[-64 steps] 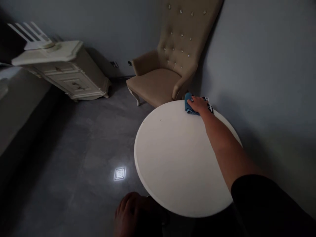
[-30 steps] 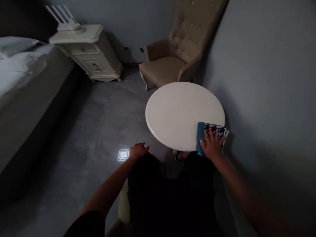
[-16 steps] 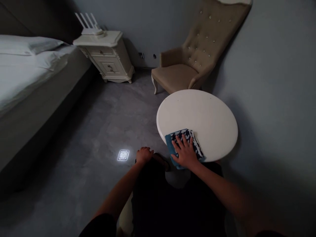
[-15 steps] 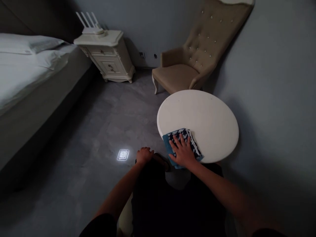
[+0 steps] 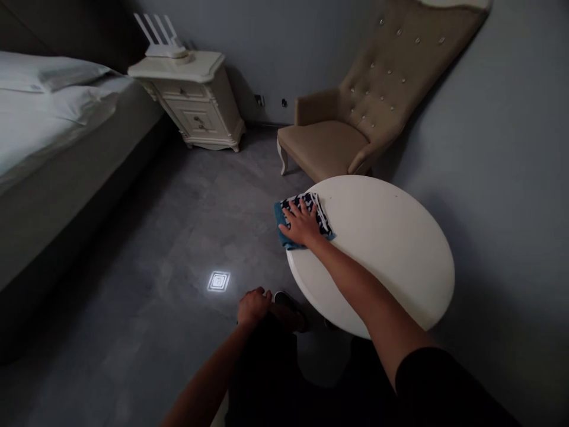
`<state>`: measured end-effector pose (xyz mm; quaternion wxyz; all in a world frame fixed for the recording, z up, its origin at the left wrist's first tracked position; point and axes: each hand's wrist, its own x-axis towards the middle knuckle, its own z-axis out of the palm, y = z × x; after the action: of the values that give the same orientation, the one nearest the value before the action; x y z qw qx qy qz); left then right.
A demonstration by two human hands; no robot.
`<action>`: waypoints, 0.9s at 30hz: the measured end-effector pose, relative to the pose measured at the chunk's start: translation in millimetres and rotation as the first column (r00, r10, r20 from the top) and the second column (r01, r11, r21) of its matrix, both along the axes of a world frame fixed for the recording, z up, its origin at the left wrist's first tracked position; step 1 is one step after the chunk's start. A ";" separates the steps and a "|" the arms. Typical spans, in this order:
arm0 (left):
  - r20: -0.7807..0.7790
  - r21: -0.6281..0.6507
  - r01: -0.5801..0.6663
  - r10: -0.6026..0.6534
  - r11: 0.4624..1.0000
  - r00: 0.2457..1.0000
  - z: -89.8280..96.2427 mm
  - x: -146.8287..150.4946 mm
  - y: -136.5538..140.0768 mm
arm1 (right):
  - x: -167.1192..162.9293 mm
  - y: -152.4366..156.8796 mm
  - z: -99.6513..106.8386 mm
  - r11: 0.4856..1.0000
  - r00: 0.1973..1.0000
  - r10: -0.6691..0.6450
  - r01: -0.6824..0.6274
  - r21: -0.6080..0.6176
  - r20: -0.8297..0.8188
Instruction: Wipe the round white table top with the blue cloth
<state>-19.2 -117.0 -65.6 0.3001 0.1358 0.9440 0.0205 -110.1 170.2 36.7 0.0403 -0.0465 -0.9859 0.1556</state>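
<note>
My right hand lies on a folded cloth, its fingers spread over the dark-and-white patterned side. Teal fabric shows along the cloth's left and lower edges. Beneath it is a round white table; the cloth covers part of the left rim and sticks out a little past it. My left hand rests at my left knee, away from the table. Its fingers are curled, with nothing seen in them, and their tips are hidden.
A tan tufted armchair stands behind the table. To the far left are a bed and a cream nightstand bearing a white router. A lit square pattern shows on the grey floor. My shoe is beside the table.
My right hand and the cloth have moved forward and left along the table's left edge, with the arm stretching over the tabletop. My left hand stays near the knee. The view has shifted slightly.
</note>
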 end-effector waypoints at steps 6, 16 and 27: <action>0.045 0.010 -0.023 0.023 1.000 0.999 -3.3 -10.9 -0.5 | -81.6 78.5 -10.0 0.988 0.988 -0.157 0.157 -0.017 -0.005; 0.075 0.006 0.015 -0.015 1.000 0.997 -6.1 -20.9 -2.2 | -80.4 250.3 -7.2 0.898 0.896 -0.439 0.436 0.059 0.062; 0.063 -0.006 0.046 -0.045 0.999 0.997 -6.9 -20.1 10.3 | 103.6 377.4 -6.5 0.731 0.729 -0.680 0.666 0.151 0.078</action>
<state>-39.3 -106.7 -72.5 0.3307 0.1555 0.9307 0.0144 -6.6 547.6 30.2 0.0333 -0.4082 -0.9095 0.0713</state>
